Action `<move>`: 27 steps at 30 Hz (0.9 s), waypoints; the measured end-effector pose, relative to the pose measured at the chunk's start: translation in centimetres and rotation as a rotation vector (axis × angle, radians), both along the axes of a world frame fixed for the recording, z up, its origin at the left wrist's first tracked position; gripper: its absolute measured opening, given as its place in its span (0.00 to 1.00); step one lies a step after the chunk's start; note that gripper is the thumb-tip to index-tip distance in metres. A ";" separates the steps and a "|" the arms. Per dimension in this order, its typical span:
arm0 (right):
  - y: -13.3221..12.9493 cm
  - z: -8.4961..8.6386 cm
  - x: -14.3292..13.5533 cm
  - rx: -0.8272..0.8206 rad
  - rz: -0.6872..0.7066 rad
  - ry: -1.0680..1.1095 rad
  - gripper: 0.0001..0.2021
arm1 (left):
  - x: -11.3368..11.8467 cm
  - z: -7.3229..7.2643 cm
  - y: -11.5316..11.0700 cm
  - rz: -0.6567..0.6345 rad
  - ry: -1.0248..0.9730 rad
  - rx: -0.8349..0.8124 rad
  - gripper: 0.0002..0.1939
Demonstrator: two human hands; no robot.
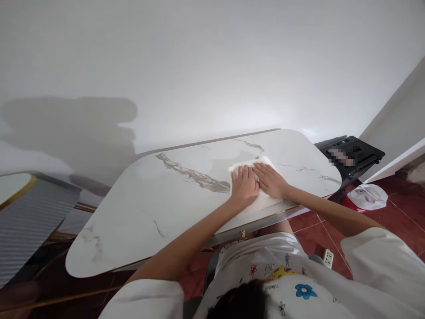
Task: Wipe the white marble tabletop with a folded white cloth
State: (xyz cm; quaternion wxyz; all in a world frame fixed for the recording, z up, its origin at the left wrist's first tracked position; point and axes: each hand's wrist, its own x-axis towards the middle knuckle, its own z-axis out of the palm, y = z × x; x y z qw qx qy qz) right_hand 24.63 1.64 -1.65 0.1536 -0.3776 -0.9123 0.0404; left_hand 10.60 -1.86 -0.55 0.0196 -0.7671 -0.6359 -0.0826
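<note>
My left hand (245,185) lies palm down on a soft white sheet (265,203), a paper towel or thin cloth; I cannot tell which. Beside it my right hand (269,179) also rests flat on the sheet, its fingers pointing up and left so that the fingertips of both hands come close together. The fingers of each hand are stretched out rather than wrapped round anything. Under the sheet is a white marble-patterned tabletop (139,212) with grey-brown veins. My palms hide part of the sheet.
The tabletop stands against a white wall (212,66). A small gold knob (243,233) sits on its front side. To the right are a black case-like object (361,153) and a white plastic bag (368,197). A power strip (328,258) lies on the red tiled floor (335,241).
</note>
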 end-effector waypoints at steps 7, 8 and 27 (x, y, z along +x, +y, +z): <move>-3.6 -0.1 3.2 0.024 0.016 0.012 0.26 | 2.7 -0.1 -3.3 -0.049 0.000 -0.011 0.30; -3.8 -0.1 3.9 0.025 0.006 0.016 0.26 | 3.3 -0.2 -3.3 -0.063 -0.002 -0.013 0.30; 12.6 -1.4 4.7 0.116 -0.132 -0.050 0.26 | 4.3 -0.7 13.2 -0.165 -0.055 0.048 0.26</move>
